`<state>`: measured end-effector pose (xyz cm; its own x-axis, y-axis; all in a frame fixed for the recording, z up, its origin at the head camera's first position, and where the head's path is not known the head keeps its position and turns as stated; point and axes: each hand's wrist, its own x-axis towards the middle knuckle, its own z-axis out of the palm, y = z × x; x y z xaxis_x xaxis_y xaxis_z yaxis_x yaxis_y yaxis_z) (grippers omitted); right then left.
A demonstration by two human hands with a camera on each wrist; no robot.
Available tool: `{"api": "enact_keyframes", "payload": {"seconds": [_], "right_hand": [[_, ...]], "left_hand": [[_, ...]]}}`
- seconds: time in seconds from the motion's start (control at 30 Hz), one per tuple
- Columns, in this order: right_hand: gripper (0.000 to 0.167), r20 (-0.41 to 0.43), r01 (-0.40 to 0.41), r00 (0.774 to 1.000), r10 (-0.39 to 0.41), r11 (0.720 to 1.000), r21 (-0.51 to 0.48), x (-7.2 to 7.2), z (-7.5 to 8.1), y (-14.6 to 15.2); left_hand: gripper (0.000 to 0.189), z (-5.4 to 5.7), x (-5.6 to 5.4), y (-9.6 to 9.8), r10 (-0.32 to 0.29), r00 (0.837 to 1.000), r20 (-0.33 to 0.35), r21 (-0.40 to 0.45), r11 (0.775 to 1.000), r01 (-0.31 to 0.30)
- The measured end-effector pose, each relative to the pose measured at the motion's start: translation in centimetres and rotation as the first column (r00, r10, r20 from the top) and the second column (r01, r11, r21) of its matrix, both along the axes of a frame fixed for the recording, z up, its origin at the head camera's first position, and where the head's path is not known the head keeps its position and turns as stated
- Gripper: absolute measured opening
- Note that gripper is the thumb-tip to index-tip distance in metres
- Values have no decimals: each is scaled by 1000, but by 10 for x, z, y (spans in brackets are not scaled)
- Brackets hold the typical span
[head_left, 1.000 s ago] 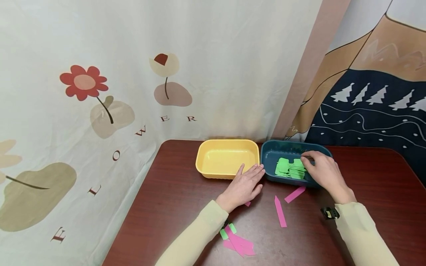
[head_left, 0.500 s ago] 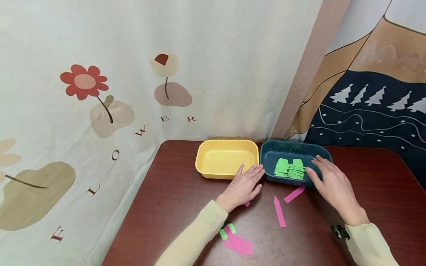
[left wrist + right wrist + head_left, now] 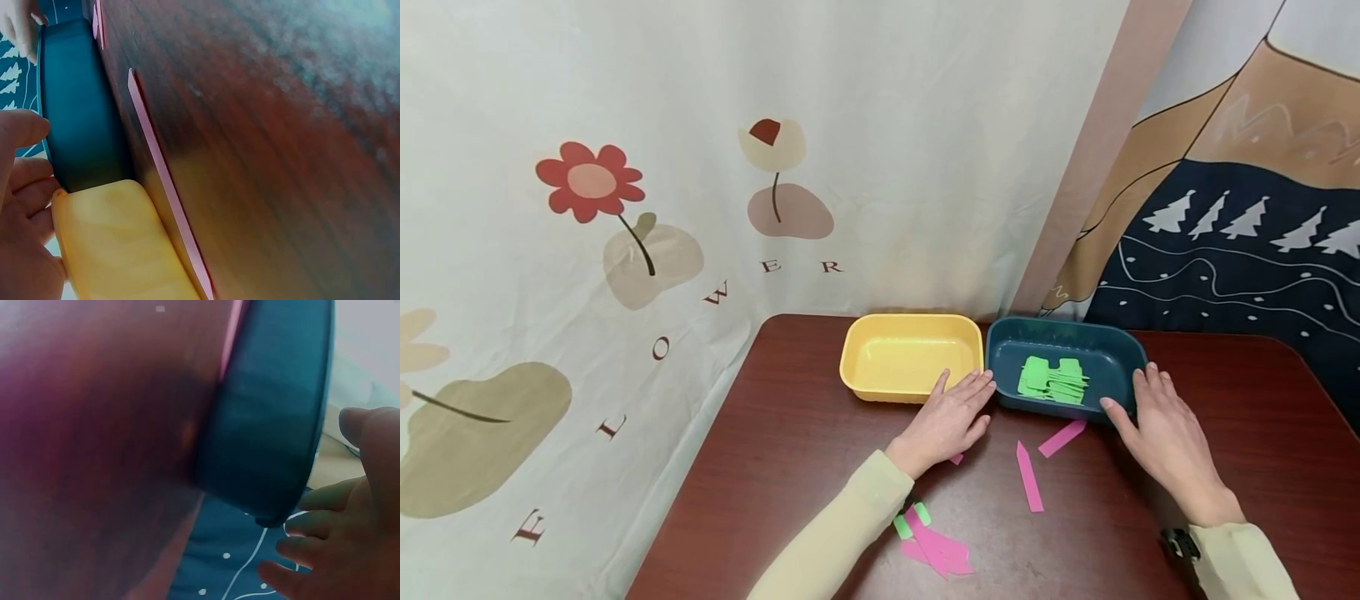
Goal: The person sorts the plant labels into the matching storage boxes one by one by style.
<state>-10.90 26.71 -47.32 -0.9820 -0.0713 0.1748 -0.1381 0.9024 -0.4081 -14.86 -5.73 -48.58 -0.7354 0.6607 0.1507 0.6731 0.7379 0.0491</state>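
Observation:
My left hand (image 3: 946, 423) rests with straight fingers where the yellow tray (image 3: 868, 395) and the dark blue tray (image 3: 1067, 327) meet; in the left wrist view its fingers lie at their rims. At the blue tray's right end is my right hand (image 3: 1172, 442), fingers spread and holding nothing. Its thumb is near the front right corner of the rim; whether it touches is unclear. Flat green tags (image 3: 1051, 380) lie stacked in the blue tray. Nothing lies in the visible part of the yellow tray.
Two pink strips, a pointed strip (image 3: 1030, 477) and a slanted strip (image 3: 1063, 438), lie before the blue tray. Another pink strip (image 3: 957, 459) is partly under the left hand. Nearer the front edge, pink pieces (image 3: 943, 552) overlap a green tag (image 3: 902, 527). Printed curtains (image 3: 910, 167) hang behind.
My right hand has moved from the green tags in the blue tray out to the tray's right end, its fingers opening out. The left hand stays in place.

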Motion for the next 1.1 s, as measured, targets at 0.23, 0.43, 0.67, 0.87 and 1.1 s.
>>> {"api": "enact_keyframes", "payload": {"seconds": [0.23, 0.43, 0.67, 0.87, 1.1], "right_hand": [[86, 59, 18, 998, -19, 1000, 5, -1, -7, 0], [86, 62, 15, 998, -15, 1000, 2, -1, -9, -1], [86, 63, 11, 998, -10, 1000, -7, -1, -9, -1], [89, 85, 14, 996, -12, 1000, -17, -1, -8, 1], [90, 107, 20, 994, -17, 999, -30, 0, -8, 3]], "left_hand": [[54, 3, 0, -1, 10, 1000, 25, -22, 1000, -10], [55, 11, 2, -6, 13, 1000, 27, -35, 999, -12], [51, 24, 3, -25, -11, 999, -39, 33, 999, 12], [49, 30, 7, -52, -63, 996, -66, 91, 993, 69], [46, 29, 16, -74, -136, 984, -119, 93, 985, 147]]}}
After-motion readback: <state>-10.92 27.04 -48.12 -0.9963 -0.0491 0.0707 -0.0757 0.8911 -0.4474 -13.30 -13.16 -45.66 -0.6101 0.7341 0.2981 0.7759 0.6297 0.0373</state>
